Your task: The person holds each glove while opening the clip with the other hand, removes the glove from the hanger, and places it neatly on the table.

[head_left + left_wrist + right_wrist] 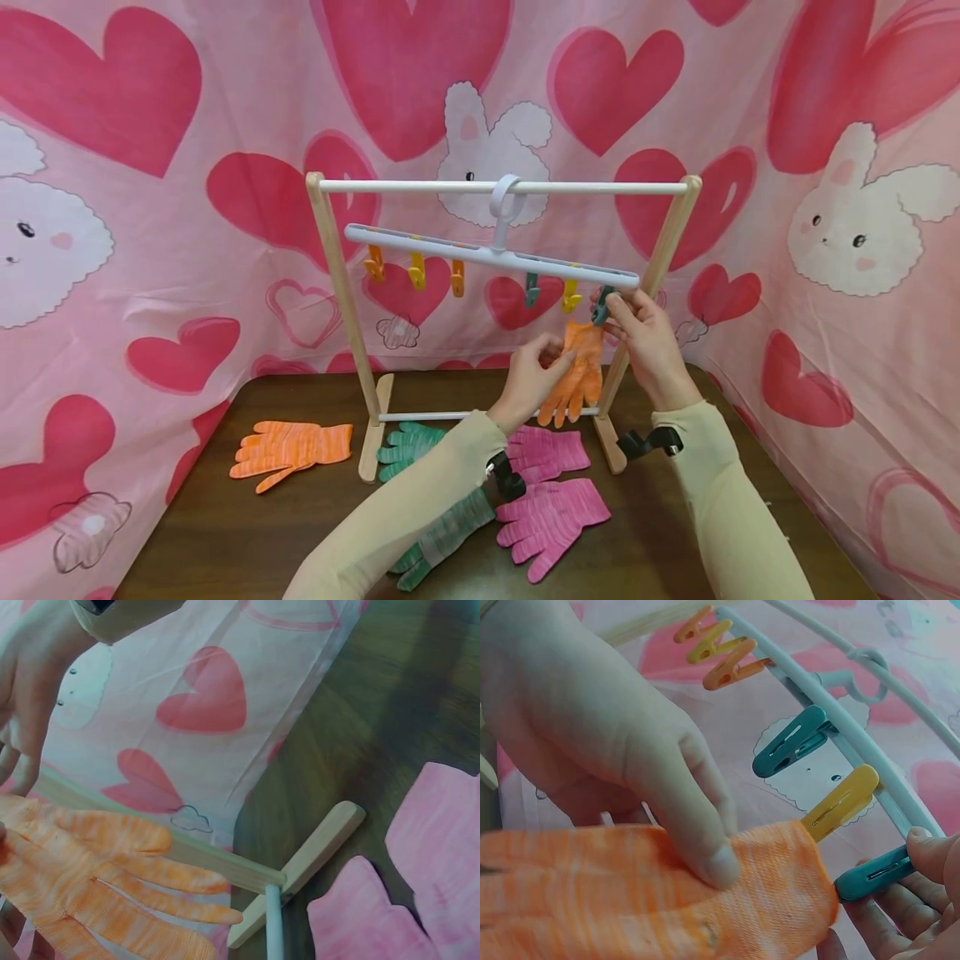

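Note:
My left hand (pixel 528 379) pinches an orange knitted glove (pixel 582 367) between thumb and fingers near its cuff; the glove hangs fingers down. At the low right end of the white hanger (pixel 442 247), my right hand (pixel 654 340) pinches a dark teal clothespin (pixel 874 876). The clothespin's tip meets the edge of the glove's cuff in the right wrist view; whether it bites the fabric I cannot tell. Beside it a yellow clothespin (pixel 844 801) hangs just behind the cuff. Another teal clothespin (pixel 532 289) hangs farther left.
The hanger tilts on the rod of a wooden rack (pixel 341 292). Orange (pixel 376 264) and yellow (pixel 417 272) clothespins hang at its left. On the table (pixel 202 517) lie another orange glove (pixel 292 448), green gloves (pixel 450 533) partly behind my left arm, and pink gloves (pixel 553 517).

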A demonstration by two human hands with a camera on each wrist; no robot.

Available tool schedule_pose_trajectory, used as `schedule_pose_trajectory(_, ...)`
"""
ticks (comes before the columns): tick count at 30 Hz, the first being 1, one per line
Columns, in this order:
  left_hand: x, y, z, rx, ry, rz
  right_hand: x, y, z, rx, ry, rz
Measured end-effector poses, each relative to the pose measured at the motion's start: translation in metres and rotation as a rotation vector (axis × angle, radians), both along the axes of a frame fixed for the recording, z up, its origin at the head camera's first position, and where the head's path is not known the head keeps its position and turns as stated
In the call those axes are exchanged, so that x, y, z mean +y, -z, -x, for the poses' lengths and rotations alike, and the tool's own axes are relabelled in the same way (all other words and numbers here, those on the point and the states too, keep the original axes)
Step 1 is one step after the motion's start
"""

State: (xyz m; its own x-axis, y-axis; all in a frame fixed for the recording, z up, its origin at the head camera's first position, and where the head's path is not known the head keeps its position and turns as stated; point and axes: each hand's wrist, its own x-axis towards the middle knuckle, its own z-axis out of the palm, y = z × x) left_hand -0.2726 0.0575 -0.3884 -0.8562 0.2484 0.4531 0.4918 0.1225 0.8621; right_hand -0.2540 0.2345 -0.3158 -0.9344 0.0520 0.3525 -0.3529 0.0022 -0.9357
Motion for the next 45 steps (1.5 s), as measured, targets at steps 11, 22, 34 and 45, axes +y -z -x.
schedule_pose_trajectory(11,-0.024,0.007,-0.013,0.008,-0.009,0.040,0.005,0.002,0.001,0.032,-0.059,0.051)
schedule_pose_trajectory(22,-0.061,0.008,-0.031,0.011,-0.002,0.063,0.007,0.000,-0.001,0.041,-0.066,0.070)
schedule_pose_trajectory(34,-0.116,0.009,-0.056,0.010,-0.039,0.084,0.009,0.002,-0.006,-0.001,-0.043,0.112)
schedule_pose_trajectory(45,-0.177,0.019,-0.078,-0.043,-0.168,0.122,0.019,0.029,-0.029,-0.054,-0.148,0.100)
